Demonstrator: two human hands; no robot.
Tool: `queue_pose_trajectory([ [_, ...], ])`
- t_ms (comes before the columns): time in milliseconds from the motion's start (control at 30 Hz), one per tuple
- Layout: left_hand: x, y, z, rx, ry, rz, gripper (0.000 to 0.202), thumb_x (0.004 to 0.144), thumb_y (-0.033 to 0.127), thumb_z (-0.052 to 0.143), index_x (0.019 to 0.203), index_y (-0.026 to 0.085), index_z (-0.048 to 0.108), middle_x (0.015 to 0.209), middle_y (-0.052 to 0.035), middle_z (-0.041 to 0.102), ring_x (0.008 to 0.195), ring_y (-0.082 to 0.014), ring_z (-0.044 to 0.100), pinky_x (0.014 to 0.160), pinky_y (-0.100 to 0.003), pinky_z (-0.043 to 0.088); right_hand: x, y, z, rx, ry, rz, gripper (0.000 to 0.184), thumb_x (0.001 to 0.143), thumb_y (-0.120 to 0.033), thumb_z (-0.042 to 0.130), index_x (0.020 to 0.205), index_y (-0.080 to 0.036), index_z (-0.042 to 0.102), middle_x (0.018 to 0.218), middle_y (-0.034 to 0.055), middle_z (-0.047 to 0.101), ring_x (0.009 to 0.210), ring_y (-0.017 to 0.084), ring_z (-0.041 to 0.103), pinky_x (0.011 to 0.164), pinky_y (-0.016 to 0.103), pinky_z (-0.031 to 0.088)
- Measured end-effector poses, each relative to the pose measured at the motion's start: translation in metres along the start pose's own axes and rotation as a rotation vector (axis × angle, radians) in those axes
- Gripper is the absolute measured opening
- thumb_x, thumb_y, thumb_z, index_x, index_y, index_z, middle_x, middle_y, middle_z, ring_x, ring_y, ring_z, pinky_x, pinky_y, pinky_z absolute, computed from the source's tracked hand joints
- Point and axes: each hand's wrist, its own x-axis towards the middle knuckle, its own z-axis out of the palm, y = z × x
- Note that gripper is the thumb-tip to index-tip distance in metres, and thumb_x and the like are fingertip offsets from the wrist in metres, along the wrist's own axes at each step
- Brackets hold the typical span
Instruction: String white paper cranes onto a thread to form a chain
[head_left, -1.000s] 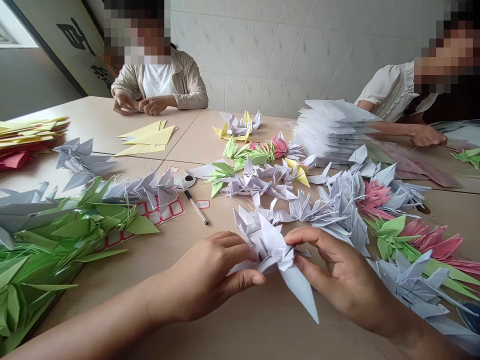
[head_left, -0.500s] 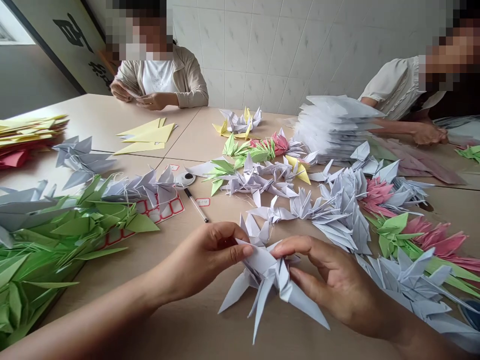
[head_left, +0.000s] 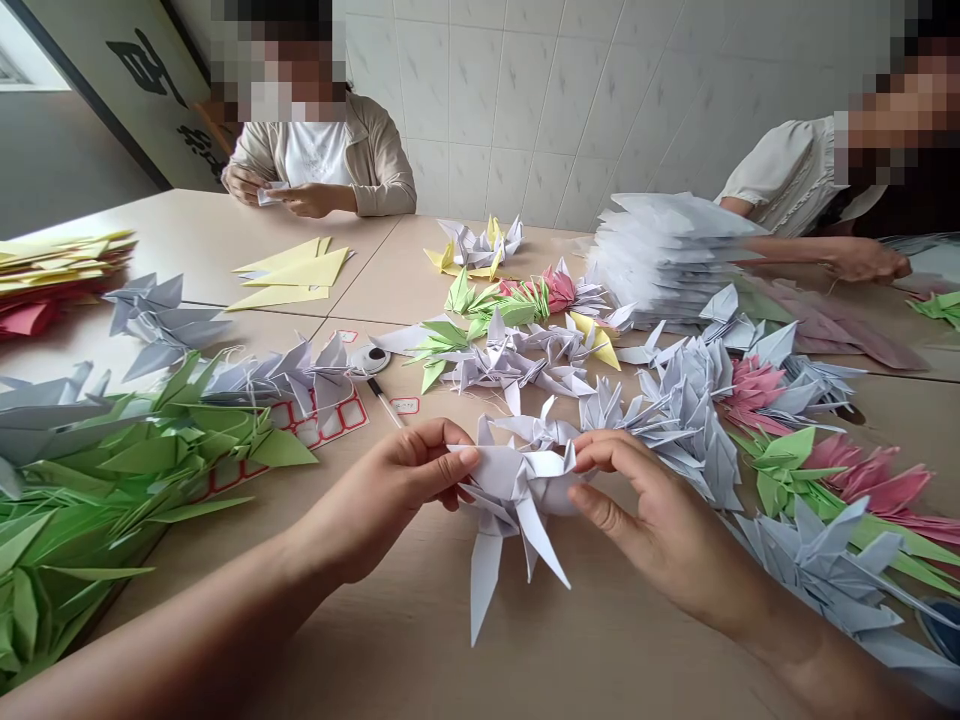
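Both my hands hold a small bunch of white paper cranes (head_left: pixel 514 495) lifted just above the beige table (head_left: pixel 615 650). My left hand (head_left: pixel 390 490) pinches the bunch's left side between thumb and fingers. My right hand (head_left: pixel 652 525) pinches its right side. Pointed wings and tails hang down below my fingers. Behind the bunch lies a long strand of white, pink and green cranes (head_left: pixel 697 420), running off to the right.
A heap of green and grey cranes (head_left: pixel 112 470) fills the left. A pen (head_left: pixel 386 403), a red-bordered label sheet (head_left: pixel 330 420), yellow folded triangles (head_left: pixel 292 272) and a stack of white folded paper (head_left: pixel 667 260) lie further back. Two other people sit across, folding paper.
My hands have lifted the white crane bunch and turned it, so its points now hang downward. The person at the far left has raised a small paper piece.
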Motion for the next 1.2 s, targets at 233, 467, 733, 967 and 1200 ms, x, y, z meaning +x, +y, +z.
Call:
queue_pose_trajectory([
  [233, -0.001, 0.007, -0.003, 0.349, 0.038, 0.055, 0.015, 0.084, 0.034, 0.068, 0.087, 0.020, 0.065, 0.084, 0.0000, 0.065, 0.079, -0.0145, 0.055, 0.074, -0.028, 0.043, 0.003, -0.001, -0.002, 0.036, -0.089, -0.035, 0.023, 0.095, -0.041, 0.053, 0.081, -0.025, 0.064, 0.110, 0.0033, 0.063, 0.106, 0.020, 0.061, 0.095, 0.036, 0.045],
  [467, -0.014, 0.011, 0.009, 0.988, 0.059, 0.328, 0.030, 0.083, 0.025, 0.068, 0.112, 0.031, 0.070, 0.101, -0.0011, 0.068, 0.102, -0.0212, 0.055, 0.087, -0.032, 0.042, -0.004, -0.009, -0.002, 0.111, -0.163, -0.065, 0.018, 0.094, -0.035, 0.057, 0.080, -0.026, 0.064, 0.110, -0.0001, 0.062, 0.107, 0.017, 0.060, 0.091, 0.029, 0.046],
  [733, -0.012, 0.013, 0.012, 0.670, -0.076, 0.129, 0.019, 0.088, 0.029, 0.060, 0.077, 0.017, 0.069, 0.077, 0.0001, 0.062, 0.077, -0.0143, 0.056, 0.072, -0.024, 0.042, -0.006, -0.011, -0.005, 0.243, -0.208, -0.053, 0.019, 0.094, -0.034, 0.057, 0.079, -0.024, 0.061, 0.104, -0.0003, 0.063, 0.105, 0.016, 0.060, 0.089, 0.026, 0.046],
  [967, -0.008, 0.014, 0.012, 0.296, -0.119, -0.049, 0.021, 0.086, 0.030, 0.064, 0.072, 0.014, 0.064, 0.065, 0.0041, 0.055, 0.063, -0.0087, 0.048, 0.063, -0.020, 0.040, 0.001, -0.010, -0.005, 0.278, -0.238, -0.016, 0.025, 0.095, -0.038, 0.055, 0.076, -0.023, 0.059, 0.090, -0.0012, 0.063, 0.092, 0.015, 0.060, 0.082, 0.027, 0.045],
  [1200, -0.012, 0.012, 0.020, 0.512, -0.096, 0.046, 0.023, 0.089, 0.033, 0.060, 0.080, 0.013, 0.069, 0.076, -0.0003, 0.064, 0.074, -0.0125, 0.056, 0.069, -0.022, 0.044, -0.001, -0.020, -0.003, 0.274, -0.316, 0.030, 0.019, 0.094, -0.038, 0.057, 0.091, -0.024, 0.070, 0.094, 0.0000, 0.066, 0.092, 0.015, 0.061, 0.082, 0.025, 0.046],
])
